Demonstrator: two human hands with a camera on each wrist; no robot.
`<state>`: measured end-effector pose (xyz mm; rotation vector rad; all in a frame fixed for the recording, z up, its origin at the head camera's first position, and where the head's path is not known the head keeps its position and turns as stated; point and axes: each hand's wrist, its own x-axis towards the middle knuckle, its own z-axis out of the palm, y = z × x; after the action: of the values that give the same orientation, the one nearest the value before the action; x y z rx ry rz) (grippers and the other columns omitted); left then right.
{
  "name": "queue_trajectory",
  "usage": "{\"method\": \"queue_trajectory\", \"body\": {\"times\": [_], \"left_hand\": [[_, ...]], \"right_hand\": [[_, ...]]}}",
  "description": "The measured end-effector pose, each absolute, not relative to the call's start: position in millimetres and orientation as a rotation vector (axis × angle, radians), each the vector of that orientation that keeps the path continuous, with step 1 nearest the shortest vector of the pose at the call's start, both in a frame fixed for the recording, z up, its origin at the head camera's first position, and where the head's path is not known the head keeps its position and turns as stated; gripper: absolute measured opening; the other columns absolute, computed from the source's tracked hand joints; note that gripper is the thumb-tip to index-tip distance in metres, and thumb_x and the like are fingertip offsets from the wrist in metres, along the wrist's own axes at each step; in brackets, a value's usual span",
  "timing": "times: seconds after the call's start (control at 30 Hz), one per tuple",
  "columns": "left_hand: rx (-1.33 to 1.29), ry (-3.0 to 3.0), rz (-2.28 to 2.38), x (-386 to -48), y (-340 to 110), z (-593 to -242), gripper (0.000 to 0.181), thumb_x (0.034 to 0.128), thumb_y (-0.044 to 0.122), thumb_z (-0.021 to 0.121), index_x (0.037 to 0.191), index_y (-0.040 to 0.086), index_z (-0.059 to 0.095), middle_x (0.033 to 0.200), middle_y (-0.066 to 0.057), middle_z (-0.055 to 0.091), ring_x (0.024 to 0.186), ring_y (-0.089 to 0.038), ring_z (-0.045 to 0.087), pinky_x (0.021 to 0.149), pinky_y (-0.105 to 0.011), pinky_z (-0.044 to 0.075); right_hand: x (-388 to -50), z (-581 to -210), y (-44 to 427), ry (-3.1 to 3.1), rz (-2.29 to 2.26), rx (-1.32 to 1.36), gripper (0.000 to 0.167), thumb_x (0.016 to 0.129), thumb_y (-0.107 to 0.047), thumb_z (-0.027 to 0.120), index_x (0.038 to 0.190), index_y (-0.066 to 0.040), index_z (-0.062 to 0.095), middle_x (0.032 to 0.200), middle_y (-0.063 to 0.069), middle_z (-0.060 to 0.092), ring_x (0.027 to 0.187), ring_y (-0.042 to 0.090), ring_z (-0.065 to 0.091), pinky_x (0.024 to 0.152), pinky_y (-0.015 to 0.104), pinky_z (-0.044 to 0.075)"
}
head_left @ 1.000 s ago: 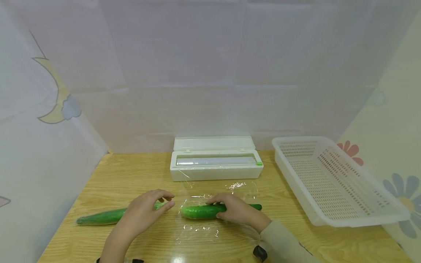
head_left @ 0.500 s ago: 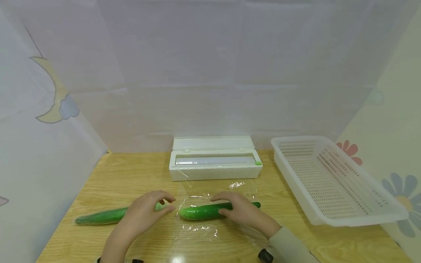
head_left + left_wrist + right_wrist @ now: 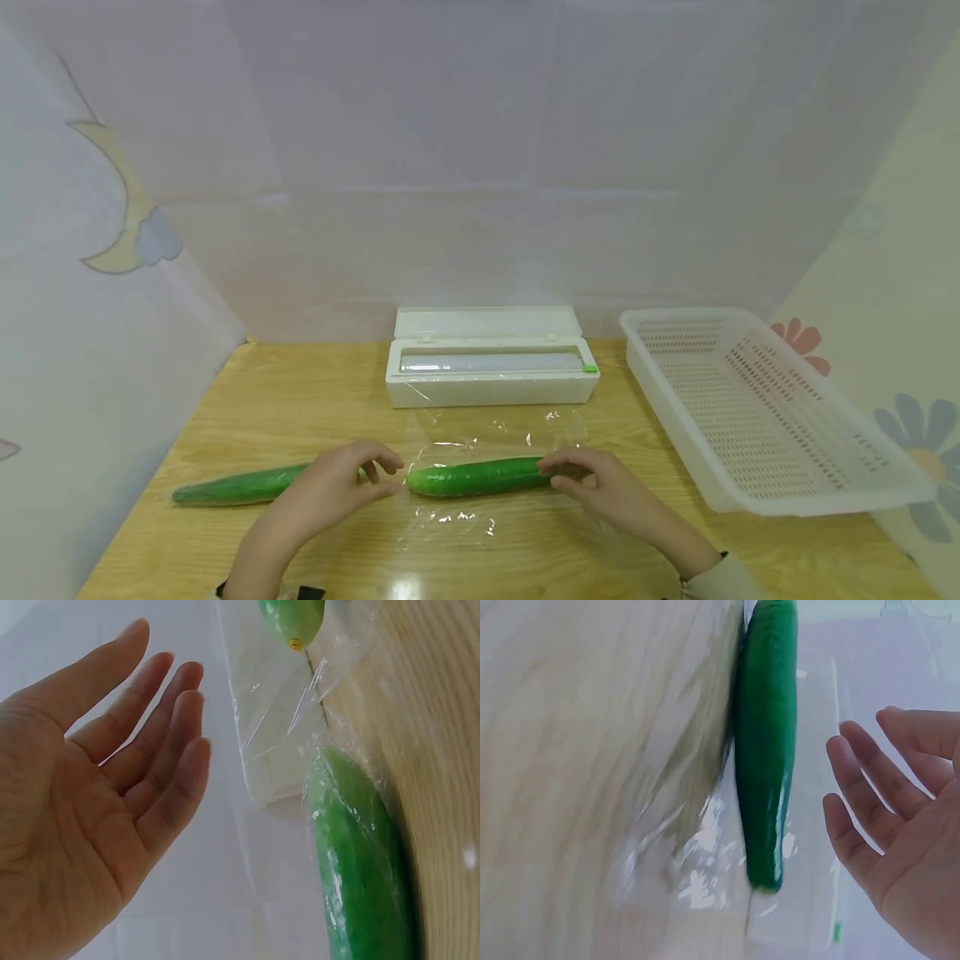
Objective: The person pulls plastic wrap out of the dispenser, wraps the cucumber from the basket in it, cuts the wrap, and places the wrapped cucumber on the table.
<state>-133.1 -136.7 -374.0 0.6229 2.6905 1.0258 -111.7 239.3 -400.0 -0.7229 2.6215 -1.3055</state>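
A green cucumber [image 3: 476, 478] lies crosswise on a clear sheet of cling film [image 3: 450, 523] spread over the table. My right hand [image 3: 611, 492] hovers by its right end with fingers loosely bent; in the right wrist view that hand stands apart from the cucumber [image 3: 767, 735] and holds nothing. A second cucumber [image 3: 236, 488], which looks wrapped in film in the left wrist view, rests on the left. My left hand [image 3: 330, 493] is over its right end and hides that part in the head view. From the left wrist, the hand's relaxed fingers [image 3: 161, 761] are seen holding nothing.
Behind the film stands a white cling film dispenser box [image 3: 491, 392], lid up, with a roll inside and a green cutter slide [image 3: 590, 368] at its right. A white perforated plastic basket [image 3: 750, 425] sits on the right. Fabric-covered walls enclose the wooden table [image 3: 300, 392].
My right hand has let go of the middle of the cucumber and moved right, past its right end. The left hand has stayed nearly in place.
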Motion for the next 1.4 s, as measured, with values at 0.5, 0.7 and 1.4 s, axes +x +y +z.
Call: {"method": "queue_trajectory", "body": {"times": [0.5,0.7,1.4], "left_hand": [[0.838,2.671,0.878,-128,-142,-384,0.010,0.0880,0.023,0.077,0.095,0.021,0.070,0.088,0.016,0.064,0.085,-0.008,0.061,0.072,-0.033,0.052],[0.964,2.642,0.742,-129,-139,-397,0.015,0.0850,0.017,0.078,0.099,0.017,0.073,0.086,0.018,0.063,0.081,-0.002,0.057,0.070,-0.029,0.052],[1.160,2.611,0.604,-128,-134,-421,0.029,0.0662,0.031,0.089,0.079,0.027,0.063,0.072,0.021,0.049,0.067,0.004,0.044,0.062,-0.020,0.042]], "right_hand": [[-100,-417,277,2.575,-1.243,-0.641,0.025,0.097,-0.018,0.064,0.117,-0.005,0.069,0.105,0.004,0.071,0.088,0.009,0.062,0.076,0.026,0.053],[-90,-423,288,2.596,-1.196,-0.591,0.021,0.095,-0.018,0.066,0.112,-0.006,0.070,0.101,0.000,0.071,0.084,0.006,0.060,0.072,0.024,0.052],[-81,-436,309,2.621,-1.008,-0.677,0.021,0.081,-0.028,0.081,0.095,-0.021,0.068,0.080,-0.013,0.053,0.068,0.002,0.047,0.057,0.022,0.045]]}}
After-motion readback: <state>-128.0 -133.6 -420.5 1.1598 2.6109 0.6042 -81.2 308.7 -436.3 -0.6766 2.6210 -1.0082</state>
